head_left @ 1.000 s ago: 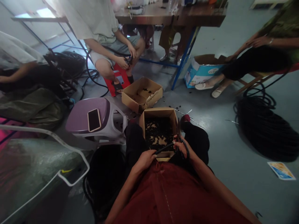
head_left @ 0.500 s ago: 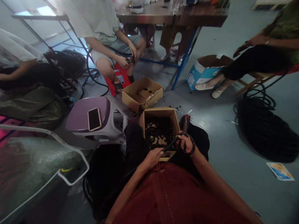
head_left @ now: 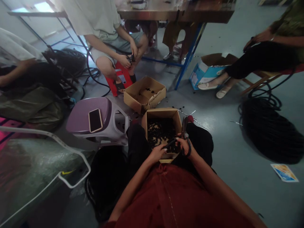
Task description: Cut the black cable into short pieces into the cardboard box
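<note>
Head view: the right hand (head_left: 186,146) clamps scissors (head_left: 184,129) pointing up-frame, the left hand (head_left: 156,154) pinching a black cable (head_left: 170,144) slanted toward them (over a cardboard box (head_left: 161,111)).

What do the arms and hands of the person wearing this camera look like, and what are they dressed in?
Both forearms are bare, and neither the left hand nor the right hand wears a glove. The arms come from a loose rust-red top with a pale dashed line of stitching down its front. Below it are black trousers.
</note>
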`<state>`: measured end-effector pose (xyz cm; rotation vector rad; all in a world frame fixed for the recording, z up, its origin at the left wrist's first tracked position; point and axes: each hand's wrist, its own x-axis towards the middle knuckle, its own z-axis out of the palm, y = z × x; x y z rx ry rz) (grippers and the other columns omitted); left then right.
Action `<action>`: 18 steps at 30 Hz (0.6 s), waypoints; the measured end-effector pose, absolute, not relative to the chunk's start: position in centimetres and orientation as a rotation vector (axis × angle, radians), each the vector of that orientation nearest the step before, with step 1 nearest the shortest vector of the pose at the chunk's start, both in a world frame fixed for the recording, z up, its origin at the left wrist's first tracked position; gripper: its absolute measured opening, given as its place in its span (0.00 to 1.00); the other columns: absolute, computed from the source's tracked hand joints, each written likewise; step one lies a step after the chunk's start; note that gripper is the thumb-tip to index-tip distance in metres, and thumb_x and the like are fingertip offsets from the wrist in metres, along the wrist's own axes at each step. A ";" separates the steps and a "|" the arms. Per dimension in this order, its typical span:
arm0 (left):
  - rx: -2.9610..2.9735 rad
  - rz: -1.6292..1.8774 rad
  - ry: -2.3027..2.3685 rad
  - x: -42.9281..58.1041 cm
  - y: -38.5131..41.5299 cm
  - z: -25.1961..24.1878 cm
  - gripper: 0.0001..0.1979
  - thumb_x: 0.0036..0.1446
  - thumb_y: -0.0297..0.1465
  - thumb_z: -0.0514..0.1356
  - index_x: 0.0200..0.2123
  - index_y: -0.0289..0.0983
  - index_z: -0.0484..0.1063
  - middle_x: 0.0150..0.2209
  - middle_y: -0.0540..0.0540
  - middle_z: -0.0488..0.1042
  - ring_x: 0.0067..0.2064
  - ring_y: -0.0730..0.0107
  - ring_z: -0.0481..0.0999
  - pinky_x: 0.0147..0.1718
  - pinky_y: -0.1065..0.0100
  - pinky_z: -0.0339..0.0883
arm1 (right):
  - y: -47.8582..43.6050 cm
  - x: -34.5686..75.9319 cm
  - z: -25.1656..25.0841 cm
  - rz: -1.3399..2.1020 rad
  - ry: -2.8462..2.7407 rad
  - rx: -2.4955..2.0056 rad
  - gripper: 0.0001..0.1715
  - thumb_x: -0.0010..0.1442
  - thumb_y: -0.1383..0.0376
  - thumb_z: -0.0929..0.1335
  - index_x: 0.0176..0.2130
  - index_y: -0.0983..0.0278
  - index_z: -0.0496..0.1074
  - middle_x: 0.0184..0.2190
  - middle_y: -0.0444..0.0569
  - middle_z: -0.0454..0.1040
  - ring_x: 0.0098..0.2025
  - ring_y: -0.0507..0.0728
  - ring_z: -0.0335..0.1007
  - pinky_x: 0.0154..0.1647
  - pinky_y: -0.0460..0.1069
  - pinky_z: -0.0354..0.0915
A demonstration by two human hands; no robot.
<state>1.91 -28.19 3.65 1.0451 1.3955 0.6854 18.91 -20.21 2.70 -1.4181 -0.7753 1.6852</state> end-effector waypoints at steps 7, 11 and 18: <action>0.607 0.909 1.410 -0.9 -27.5 1.2 0.18 0.55 0.43 0.55 0.39 0.33 0.67 0.22 0.56 0.58 0.17 0.82 0.55 0.16 0.77 0.46 | -22.5 19.5 2.3 1.711 -1.090 -1.636 0.26 0.51 0.47 0.67 0.42 0.60 0.61 0.26 0.42 0.70 0.20 0.50 0.67 0.17 0.44 0.63; 0.581 0.952 1.381 -1.3 -27.2 1.8 0.24 0.56 0.41 0.55 0.53 0.35 0.63 0.22 0.56 0.59 0.17 0.83 0.56 0.15 0.78 0.46 | -24.4 20.3 1.9 1.743 -1.440 -1.727 0.26 0.58 0.46 0.60 0.49 0.60 0.62 0.28 0.45 0.72 0.22 0.52 0.70 0.20 0.46 0.66; 0.648 0.929 1.353 -2.3 -26.3 2.7 0.29 0.59 0.37 0.55 0.62 0.36 0.56 0.22 0.56 0.60 0.17 0.84 0.55 0.15 0.78 0.45 | -24.8 20.8 2.3 1.447 -2.192 -1.758 0.25 0.56 0.52 0.66 0.51 0.58 0.67 0.40 0.50 0.76 0.40 0.60 0.73 0.40 0.50 0.66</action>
